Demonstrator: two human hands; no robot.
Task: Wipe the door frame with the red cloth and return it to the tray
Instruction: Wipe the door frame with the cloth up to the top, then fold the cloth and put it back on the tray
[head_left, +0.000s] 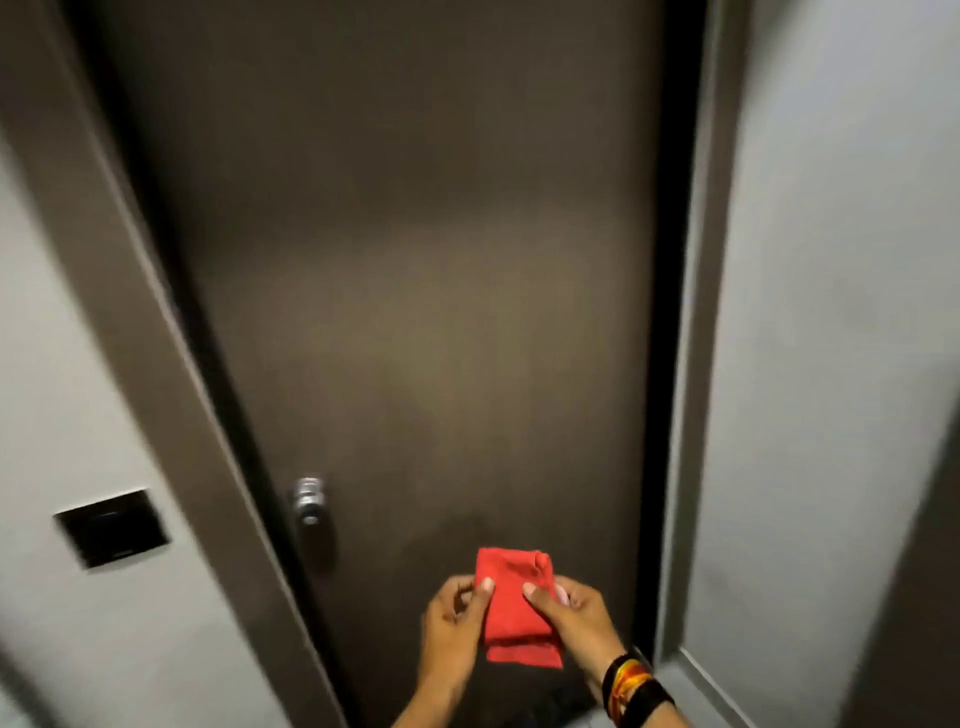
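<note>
A folded red cloth (511, 603) is held up in front of a closed dark brown door (415, 286), low in the view. My left hand (452, 623) pinches its left edge between thumb and fingers. My right hand (576, 618) grips its right side, thumb on top. The brown door frame (130, 312) runs down the left side of the door, and its right post (701, 312) runs down the right. No tray is in view.
A round metal door knob (309, 500) sits on the door's left edge. A black switch plate (111, 527) is on the pale wall to the left. A pale wall (841, 312) stands at the right. Bands circle my right wrist.
</note>
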